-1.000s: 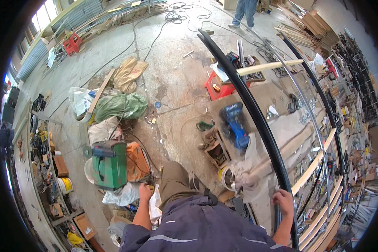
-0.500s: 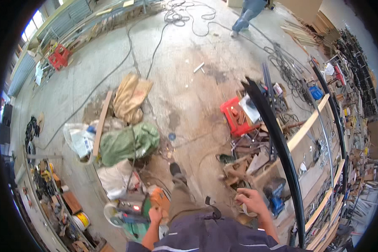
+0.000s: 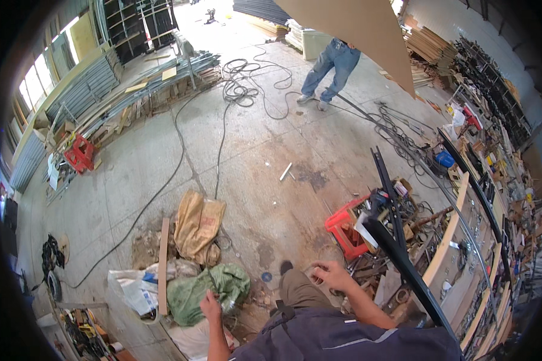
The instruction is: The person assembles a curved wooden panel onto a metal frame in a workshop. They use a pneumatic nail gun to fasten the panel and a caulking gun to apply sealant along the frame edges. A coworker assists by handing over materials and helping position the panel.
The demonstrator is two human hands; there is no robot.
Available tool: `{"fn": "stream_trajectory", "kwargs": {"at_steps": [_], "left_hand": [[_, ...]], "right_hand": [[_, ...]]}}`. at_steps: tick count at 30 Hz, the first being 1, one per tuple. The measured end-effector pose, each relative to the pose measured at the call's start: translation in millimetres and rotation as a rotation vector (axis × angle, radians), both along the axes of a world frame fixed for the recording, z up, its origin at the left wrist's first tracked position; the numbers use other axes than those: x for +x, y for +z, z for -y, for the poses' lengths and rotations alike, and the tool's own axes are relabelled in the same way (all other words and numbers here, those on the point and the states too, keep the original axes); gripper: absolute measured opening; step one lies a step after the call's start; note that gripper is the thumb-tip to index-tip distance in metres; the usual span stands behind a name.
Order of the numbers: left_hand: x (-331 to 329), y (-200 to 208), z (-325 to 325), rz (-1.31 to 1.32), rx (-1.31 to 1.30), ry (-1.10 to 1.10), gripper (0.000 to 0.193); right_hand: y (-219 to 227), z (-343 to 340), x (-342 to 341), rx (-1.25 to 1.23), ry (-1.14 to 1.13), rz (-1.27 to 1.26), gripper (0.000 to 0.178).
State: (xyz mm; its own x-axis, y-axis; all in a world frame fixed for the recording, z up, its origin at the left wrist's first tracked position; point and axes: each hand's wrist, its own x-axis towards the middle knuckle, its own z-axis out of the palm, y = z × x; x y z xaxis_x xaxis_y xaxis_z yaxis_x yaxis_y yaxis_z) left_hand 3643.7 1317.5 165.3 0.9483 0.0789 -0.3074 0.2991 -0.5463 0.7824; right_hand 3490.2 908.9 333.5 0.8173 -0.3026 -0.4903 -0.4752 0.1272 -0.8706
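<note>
My left hand hangs with its fingers curled closed, and I see nothing in it. In the picture it lies over the lower edge of a green woven sack; whether it touches the sack I cannot tell, but it looks apart. My right hand is held out over the floor in front of me, empty, with fingers loosely bent and apart. Nearest to it are a red plastic stool, lying among scrap and tools, and a long black metal profile slanting up at my right.
A tan sack and a wooden strip lie ahead on the left. Black cables cross the concrete floor. Farther off, a person in jeans carries a large brown board. Cluttered racks line the right side.
My view has tilted up and shifted forward. The person in jeans shows more fully, with the brown board. My right hand has come forward, away from the blue tool; my left hand stays curled.
</note>
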Motion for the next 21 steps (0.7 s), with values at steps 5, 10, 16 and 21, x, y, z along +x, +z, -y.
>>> {"fn": "stream_trajectory", "kwargs": {"at_steps": [5, 10, 16, 21], "left_hand": [[168, 68, 132, -0.008, -0.399, -0.078, 0.054], [283, 90, 183, -0.128, -0.519, -0.147, 0.057], [432, 82, 233, -0.295, -0.773, -0.104, 0.068], [606, 131, 283, -0.323, -1.397, -0.107, 0.08]], "right_hand": [[7, 90, 167, 0.019, -0.186, 0.172, 0.025], [12, 235, 390, 0.051, -0.334, 0.423, 0.037], [104, 385, 653, 0.225, -0.669, 0.845, 0.066], [110, 460, 808, 0.097, -0.602, 0.985, 0.069]]}}
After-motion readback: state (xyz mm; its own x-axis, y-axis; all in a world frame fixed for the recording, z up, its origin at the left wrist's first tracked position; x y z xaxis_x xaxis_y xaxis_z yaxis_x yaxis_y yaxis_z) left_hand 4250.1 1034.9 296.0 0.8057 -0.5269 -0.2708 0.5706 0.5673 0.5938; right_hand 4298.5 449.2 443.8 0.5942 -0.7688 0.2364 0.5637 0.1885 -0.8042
